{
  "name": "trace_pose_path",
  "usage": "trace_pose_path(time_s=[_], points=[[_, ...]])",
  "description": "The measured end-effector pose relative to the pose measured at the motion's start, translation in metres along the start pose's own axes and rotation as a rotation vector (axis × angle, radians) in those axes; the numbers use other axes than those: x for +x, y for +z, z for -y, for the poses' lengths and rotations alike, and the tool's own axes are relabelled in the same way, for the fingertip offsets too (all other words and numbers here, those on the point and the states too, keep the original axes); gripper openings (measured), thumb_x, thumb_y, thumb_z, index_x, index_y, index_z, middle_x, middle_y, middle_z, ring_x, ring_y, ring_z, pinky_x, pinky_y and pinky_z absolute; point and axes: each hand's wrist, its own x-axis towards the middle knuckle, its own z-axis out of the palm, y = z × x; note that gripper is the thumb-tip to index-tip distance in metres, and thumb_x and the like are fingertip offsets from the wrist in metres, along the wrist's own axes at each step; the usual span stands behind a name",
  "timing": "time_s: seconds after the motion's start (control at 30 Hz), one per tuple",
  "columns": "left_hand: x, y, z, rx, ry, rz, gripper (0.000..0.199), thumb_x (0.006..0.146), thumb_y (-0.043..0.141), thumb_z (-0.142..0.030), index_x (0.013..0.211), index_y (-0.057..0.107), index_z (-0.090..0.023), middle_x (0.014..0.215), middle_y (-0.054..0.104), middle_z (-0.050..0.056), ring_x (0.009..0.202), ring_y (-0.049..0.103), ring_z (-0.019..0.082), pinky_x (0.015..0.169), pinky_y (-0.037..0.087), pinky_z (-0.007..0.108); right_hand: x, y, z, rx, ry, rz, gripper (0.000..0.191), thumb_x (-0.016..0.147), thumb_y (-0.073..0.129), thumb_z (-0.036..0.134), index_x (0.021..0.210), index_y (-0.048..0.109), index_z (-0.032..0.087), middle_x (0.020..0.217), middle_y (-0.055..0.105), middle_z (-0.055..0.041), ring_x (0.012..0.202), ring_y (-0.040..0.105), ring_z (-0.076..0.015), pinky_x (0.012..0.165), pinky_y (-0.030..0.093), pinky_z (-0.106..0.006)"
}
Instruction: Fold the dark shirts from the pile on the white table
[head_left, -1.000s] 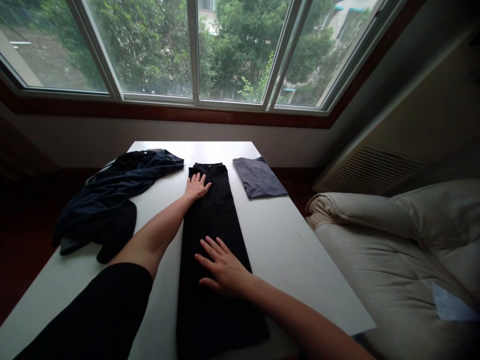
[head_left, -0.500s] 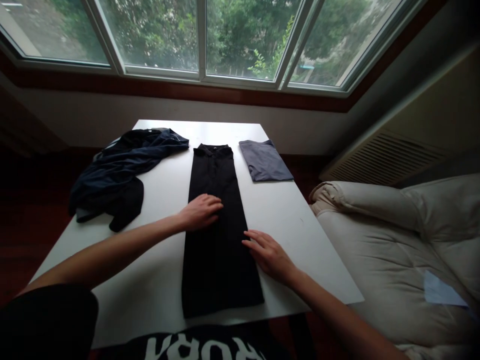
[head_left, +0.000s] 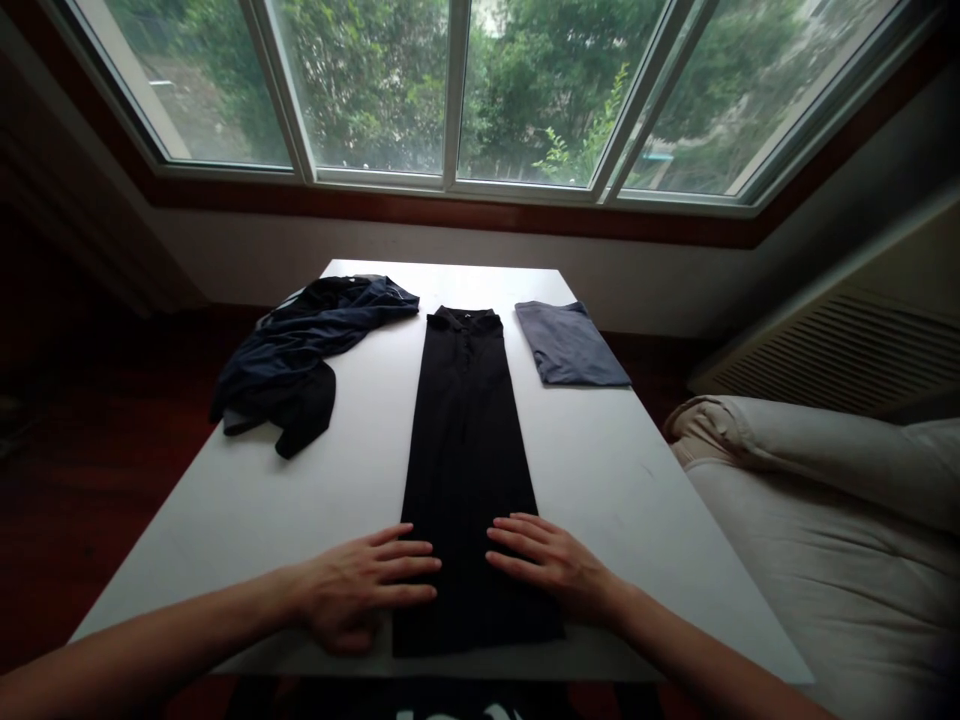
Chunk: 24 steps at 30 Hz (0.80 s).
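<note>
A long black garment, folded into a narrow strip, lies flat down the middle of the white table, its collar or waistband end towards the window. My left hand rests across its left edge near the bottom, fingers spread. On the right edge at about the same height lies my right hand, fingers stretched over the cloth. Neither hand grips anything. A folded grey cloth lies at the table's back right. At the back left is a loose heap of dark blue and black clothing.
A cream sofa stands along the table's right side, with a slatted panel behind it. Beyond the table's far edge is a wall with a wide window. Dark red floor shows on the left.
Both hands have moved down the black garment towards its near end; my left hand now lies at its left edge instead of its middle. The view has shifted slightly.
</note>
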Motion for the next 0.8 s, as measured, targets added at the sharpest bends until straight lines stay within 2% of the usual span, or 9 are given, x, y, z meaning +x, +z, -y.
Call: trace_pose_path(time_s=[0.1,0.23,0.37,0.43,0.5,0.6,0.7,0.8], points=[[-0.001,0.006,0.002,0.068,-0.143,-0.049,0.093,0.077,0.067,-0.028,0.164,0.031,-0.027,0.168,0.035,0.007,0.155,0.032,0.034,0.130,0.019,0.057,0.009,-0.008,0.004,0.117,0.063,-0.059,0.046,0.100,0.051,0.029,0.145,0.063,0.027,0.144,0.065,-0.0085,0.137,0.057,-0.0258,0.118,0.041,-0.046],[0.023,0.024,0.000,0.214,-0.350,-0.247,0.089,0.081,0.066,-0.026,0.164,0.031,-0.026,0.163,0.044,0.009,0.151,0.038,0.033,0.129,0.020,0.058,0.021,-0.011,0.002,0.365,0.127,-0.179,0.040,0.094,0.060,0.045,0.124,0.075,0.022,0.119,0.075,-0.0116,0.112,0.068,-0.0280,0.102,0.052,-0.044],[0.049,0.033,-0.002,0.222,-0.402,-0.333,0.099,0.074,0.074,-0.037,0.163,0.033,-0.023,0.162,0.044,0.012,0.149,0.039,0.037,0.127,0.022,0.060,0.025,-0.002,-0.006,0.599,0.403,-0.292,0.038,0.101,0.052,0.048,0.104,0.078,0.019,0.099,0.076,-0.0091,0.091,0.070,-0.0251,0.084,0.057,-0.039],[0.054,0.032,-0.002,0.193,-0.405,-0.378,0.095,0.074,0.074,-0.034,0.161,0.037,-0.024,0.159,0.048,0.012,0.146,0.043,0.037,0.126,0.025,0.059,0.024,0.000,-0.007,0.658,0.482,-0.322,0.038,0.101,0.053,0.048,0.096,0.076,0.019,0.088,0.074,-0.0068,0.081,0.068,-0.0238,0.074,0.057,-0.037],[0.054,0.027,-0.001,0.133,-0.407,-0.450,0.080,0.081,0.066,-0.024,0.158,0.042,-0.026,0.150,0.057,0.010,0.137,0.053,0.032,0.123,0.034,0.054,0.022,-0.003,-0.005,0.656,0.455,-0.306,0.033,0.100,0.057,0.044,0.094,0.076,0.018,0.086,0.073,-0.0057,0.079,0.067,-0.0226,0.072,0.056,-0.035],[0.048,0.016,-0.003,-0.049,-0.354,-0.514,0.063,0.089,0.054,-0.015,0.150,0.051,-0.030,0.139,0.065,0.007,0.123,0.062,0.025,0.110,0.048,0.041,0.018,-0.017,0.005,0.603,0.307,-0.236,0.022,0.097,0.063,0.034,0.105,0.077,0.020,0.099,0.075,-0.0067,0.090,0.069,-0.0227,0.082,0.056,-0.034],[0.041,0.003,-0.007,-0.277,-0.268,-0.499,0.045,0.096,0.052,-0.023,0.139,0.062,-0.030,0.135,0.068,0.006,0.118,0.066,0.024,0.103,0.052,0.035,0.012,-0.031,0.013,0.562,0.169,-0.203,0.026,0.095,0.063,0.027,0.117,0.077,0.022,0.113,0.075,-0.0094,0.103,0.070,-0.0240,0.091,0.055,-0.036],[0.040,-0.006,-0.011,-0.485,-0.259,-0.503,0.036,0.104,0.046,-0.035,0.129,0.070,-0.026,0.124,0.073,0.007,0.111,0.069,0.024,0.100,0.053,0.034,0.007,-0.034,0.017,0.509,0.099,-0.173,0.035,0.091,0.064,0.019,0.124,0.075,0.024,0.121,0.074,-0.0102,0.109,0.070,-0.0240,0.095,0.055,-0.036]])
